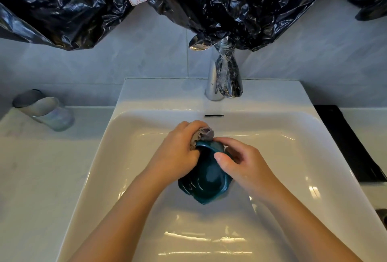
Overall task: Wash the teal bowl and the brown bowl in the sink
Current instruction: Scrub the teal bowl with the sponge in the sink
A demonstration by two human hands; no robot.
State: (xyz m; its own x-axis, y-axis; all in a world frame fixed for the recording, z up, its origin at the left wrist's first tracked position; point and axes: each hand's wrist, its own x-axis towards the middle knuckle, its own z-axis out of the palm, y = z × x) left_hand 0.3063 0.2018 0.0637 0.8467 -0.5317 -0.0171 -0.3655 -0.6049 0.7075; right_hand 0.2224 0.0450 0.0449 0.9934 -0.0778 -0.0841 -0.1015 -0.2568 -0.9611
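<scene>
Left hand (178, 148) clutches a cloth (202, 135); right hand (240, 161) grips the teal bowl (206, 180).

glossy glazed teal bowl (207, 180), rough grey-brown cloth (202, 136), smooth glossy white ceramic sink (272, 157), shiny chrome metal faucet (215, 81), crinkled glossy black plastic sheeting (209, 0), iridescent glass tumbler (45, 110)

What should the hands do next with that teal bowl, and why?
Probably sweep the cloth down into the hollow of the teal bowl: the left hand presses it only against the far rim, while the right hand grips the bowl steady in the sink.
</scene>
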